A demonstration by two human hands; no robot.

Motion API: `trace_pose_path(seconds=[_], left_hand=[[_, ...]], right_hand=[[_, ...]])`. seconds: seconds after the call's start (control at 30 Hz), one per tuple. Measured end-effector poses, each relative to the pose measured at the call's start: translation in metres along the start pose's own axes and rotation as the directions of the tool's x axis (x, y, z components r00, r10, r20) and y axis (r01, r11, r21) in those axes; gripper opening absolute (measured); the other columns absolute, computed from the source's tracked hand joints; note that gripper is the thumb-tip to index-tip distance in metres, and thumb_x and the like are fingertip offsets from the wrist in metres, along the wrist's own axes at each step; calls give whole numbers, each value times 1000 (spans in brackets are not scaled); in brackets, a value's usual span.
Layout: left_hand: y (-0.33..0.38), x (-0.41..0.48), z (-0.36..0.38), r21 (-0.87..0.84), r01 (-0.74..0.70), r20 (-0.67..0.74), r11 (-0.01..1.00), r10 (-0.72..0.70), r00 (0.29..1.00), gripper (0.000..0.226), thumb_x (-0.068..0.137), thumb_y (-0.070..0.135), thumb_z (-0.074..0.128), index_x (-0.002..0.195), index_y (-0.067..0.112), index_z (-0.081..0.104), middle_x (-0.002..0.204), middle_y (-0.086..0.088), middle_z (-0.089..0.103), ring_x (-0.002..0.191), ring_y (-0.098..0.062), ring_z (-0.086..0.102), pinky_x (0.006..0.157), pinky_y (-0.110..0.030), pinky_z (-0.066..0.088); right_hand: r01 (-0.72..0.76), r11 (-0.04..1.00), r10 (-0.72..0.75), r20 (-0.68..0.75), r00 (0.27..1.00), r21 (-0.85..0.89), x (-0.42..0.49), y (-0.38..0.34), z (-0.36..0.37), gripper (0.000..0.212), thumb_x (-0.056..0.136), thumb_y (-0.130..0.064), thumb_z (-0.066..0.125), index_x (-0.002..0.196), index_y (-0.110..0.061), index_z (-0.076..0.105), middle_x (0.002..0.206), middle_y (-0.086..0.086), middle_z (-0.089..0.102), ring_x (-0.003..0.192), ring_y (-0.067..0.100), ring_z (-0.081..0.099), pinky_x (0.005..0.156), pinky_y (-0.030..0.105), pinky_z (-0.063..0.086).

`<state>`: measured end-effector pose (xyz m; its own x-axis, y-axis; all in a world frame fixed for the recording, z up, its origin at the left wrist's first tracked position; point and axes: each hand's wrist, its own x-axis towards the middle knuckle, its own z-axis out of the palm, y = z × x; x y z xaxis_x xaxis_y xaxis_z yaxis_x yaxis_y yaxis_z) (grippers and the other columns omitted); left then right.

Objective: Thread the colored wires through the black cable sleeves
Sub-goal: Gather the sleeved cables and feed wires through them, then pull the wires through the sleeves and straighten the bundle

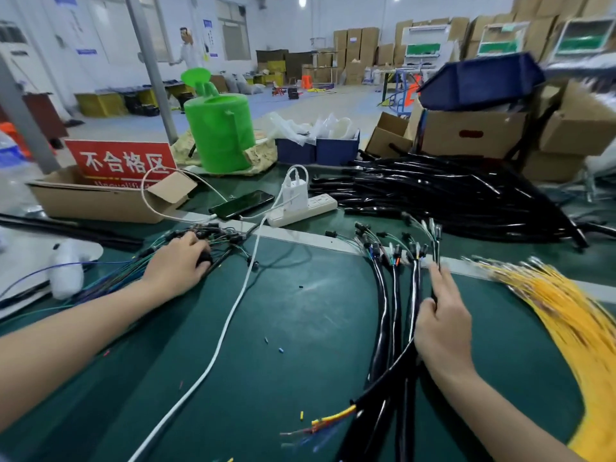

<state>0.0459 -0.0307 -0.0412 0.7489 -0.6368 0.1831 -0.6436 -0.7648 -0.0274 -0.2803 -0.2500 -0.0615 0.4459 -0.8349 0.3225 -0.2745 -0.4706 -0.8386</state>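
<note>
My left hand rests on a loose bundle of colored wires with black connectors at the left of the green mat, fingers curled round some of them. My right hand grips one black cable sleeve, with its forefinger stretched along it. Yellow, red and blue wire ends poke out of that sleeve's near end. Beside it lie several sleeved cables with connectors at their far ends. A large heap of black sleeves lies at the back right.
A fan of yellow wires spreads at the right. A white charging cable crosses the mat from a power strip beside a phone. Cardboard boxes, a green watering can and blue bins line the back.
</note>
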Motion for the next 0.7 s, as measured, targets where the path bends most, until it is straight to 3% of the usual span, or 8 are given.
trace_pose_path(seconds=[0.07, 0.13, 0.2, 0.4, 0.57, 0.7], left_hand=[[-2, 0, 6, 18, -53, -46, 998, 54, 997, 22, 91, 30, 57, 107, 16, 64, 107, -6, 53, 97, -29, 56, 74, -40, 50], [2, 3, 2, -5, -65, -64, 998, 64, 996, 19, 91, 30, 57, 103, 17, 64, 104, -5, 52, 95, -29, 57, 71, -41, 51], [6, 4, -2, -38, -69, -52, 997, 67, 996, 16, 91, 29, 58, 102, 19, 64, 102, -4, 53, 95, -28, 57, 71, -41, 51], [10, -5, -3, -122, -197, -199, 973, 170, 965, 19, 86, 29, 66, 102, 18, 65, 94, -2, 62, 86, -28, 62, 65, -38, 52], [16, -7, 1, -290, -110, -94, 951, 86, 992, 50, 80, 20, 74, 124, 12, 52, 97, -5, 59, 81, -19, 52, 75, -33, 45], [6, -15, -2, -335, -41, -27, 941, 34, 999, 50, 79, 13, 75, 124, 8, 54, 84, -5, 61, 73, -21, 54, 71, -27, 40]], right_hand=[[33, 999, -33, 27, 999, 11, 1, 0, -1, 55, 95, 8, 35, 145, -11, 37, 156, 0, 24, 137, 1, 21, 110, 10, 21], [48, 999, -46, 89, 995, -21, 2, 2, 2, 47, 95, 4, 41, 141, -7, 44, 155, 3, 29, 139, 9, 28, 114, 18, 19], [55, 996, -45, 128, 991, -74, 3, 3, 4, 39, 95, -5, 49, 134, -5, 52, 151, 3, 36, 138, 14, 33, 109, 13, 16], [33, 995, -21, 119, 993, -98, 2, 5, 5, 33, 94, -14, 55, 126, -7, 61, 147, 0, 43, 135, 15, 39, 111, 22, 23], [2, 1000, -1, 88, 996, -10, 4, 4, 0, 27, 96, -20, 53, 115, -9, 68, 140, -2, 50, 127, 12, 46, 105, 22, 29], [0, 1000, 0, 79, 997, 4, 4, 7, 0, 23, 96, -17, 53, 108, -10, 71, 137, -2, 53, 123, 13, 49, 102, 22, 31]])
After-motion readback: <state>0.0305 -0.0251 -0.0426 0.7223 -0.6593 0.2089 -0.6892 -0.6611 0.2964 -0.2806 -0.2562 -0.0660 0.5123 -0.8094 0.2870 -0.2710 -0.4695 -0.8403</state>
